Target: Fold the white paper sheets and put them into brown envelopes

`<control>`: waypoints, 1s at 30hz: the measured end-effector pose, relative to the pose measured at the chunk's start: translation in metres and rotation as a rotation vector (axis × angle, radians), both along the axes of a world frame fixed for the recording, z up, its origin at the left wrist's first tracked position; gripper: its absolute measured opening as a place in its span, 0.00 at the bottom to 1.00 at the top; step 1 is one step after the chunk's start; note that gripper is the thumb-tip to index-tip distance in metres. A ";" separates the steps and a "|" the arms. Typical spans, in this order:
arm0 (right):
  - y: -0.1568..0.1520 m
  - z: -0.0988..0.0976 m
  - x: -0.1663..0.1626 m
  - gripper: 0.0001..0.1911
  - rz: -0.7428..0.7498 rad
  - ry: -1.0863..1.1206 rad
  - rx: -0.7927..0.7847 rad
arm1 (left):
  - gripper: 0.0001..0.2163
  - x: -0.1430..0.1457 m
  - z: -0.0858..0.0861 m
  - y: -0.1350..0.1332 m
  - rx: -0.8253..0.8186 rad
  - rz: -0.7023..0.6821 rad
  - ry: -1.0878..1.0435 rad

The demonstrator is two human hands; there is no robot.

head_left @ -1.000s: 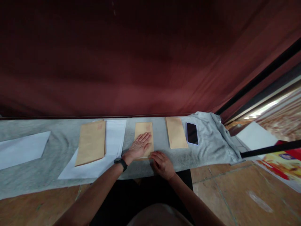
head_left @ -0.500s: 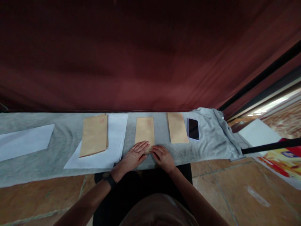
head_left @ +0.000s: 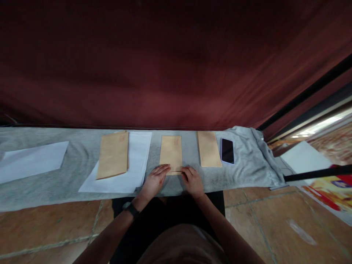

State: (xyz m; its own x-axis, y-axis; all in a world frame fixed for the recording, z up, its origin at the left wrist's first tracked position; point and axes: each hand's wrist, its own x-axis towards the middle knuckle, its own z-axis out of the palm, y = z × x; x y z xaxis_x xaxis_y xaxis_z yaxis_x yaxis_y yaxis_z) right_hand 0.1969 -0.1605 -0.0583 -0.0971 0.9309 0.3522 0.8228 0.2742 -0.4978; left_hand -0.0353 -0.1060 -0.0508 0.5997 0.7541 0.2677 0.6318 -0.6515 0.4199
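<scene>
A brown paper envelope [head_left: 171,152] lies flat in front of me, a small reddish print near its top right corner. A dark crease or opening line runs across its near end, with a narrow flap strip below. My left hand [head_left: 156,180], a dark watch on the wrist, grips the envelope's near left corner with fingers together. At the near right corner my right hand [head_left: 192,182] has its curled fingers on the edge. Both thumbs are partly hidden.
Brown envelopes [head_left: 113,156] rest on white paper sheets [head_left: 139,161] to the left. Another envelope stack [head_left: 209,150] and a phone [head_left: 227,151] are on the right. A white sheet [head_left: 35,161] lies far left on the grey cloth [head_left: 82,154]. A red curtain [head_left: 165,91] hangs behind.
My left hand has slid left off the envelope's near middle to its left corner, uncovering the flap line. My right hand stays at the right corner. The view has shifted slightly.
</scene>
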 end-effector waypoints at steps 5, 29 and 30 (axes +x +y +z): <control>-0.014 0.003 -0.023 0.16 0.146 -0.078 0.057 | 0.21 -0.002 -0.003 -0.003 0.039 -0.009 0.037; -0.027 0.000 -0.012 0.24 0.081 -0.156 0.063 | 0.32 -0.008 -0.008 -0.037 0.177 0.012 0.233; -0.027 0.000 -0.012 0.24 0.079 -0.155 0.069 | 0.31 -0.005 -0.008 -0.034 0.173 0.015 0.231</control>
